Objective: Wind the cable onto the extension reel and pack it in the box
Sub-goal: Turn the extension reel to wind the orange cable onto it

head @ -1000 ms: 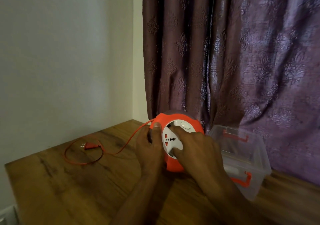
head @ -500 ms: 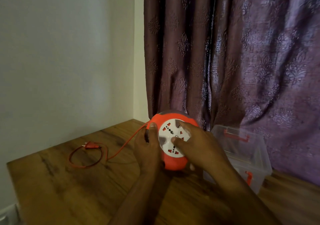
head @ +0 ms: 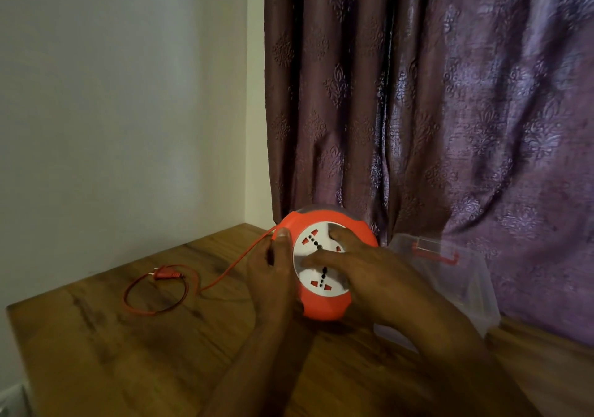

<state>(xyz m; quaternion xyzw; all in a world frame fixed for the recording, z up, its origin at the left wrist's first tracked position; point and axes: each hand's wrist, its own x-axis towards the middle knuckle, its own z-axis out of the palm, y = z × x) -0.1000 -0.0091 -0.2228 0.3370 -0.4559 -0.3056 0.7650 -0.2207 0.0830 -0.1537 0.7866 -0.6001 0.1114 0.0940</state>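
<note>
left hand (head: 273, 275) gripping, right hand (head: 369, 275) pressing

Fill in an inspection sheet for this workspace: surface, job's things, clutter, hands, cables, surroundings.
Surface: wooden table, dark grain.
Job's things: orange extension reel standing on edge, white socket face toward the camera; clear plastic box with orange latches beside it, at the curtain.
Clutter: nothing seen.
Hands: left hand grips the reel's left rim; right hand has fingers on the socket face.
Cables: orange cable runs left from the reel into a loose loop; plug lies on the table.
Surroundings: pale wall, purple patterned curtain.
</note>
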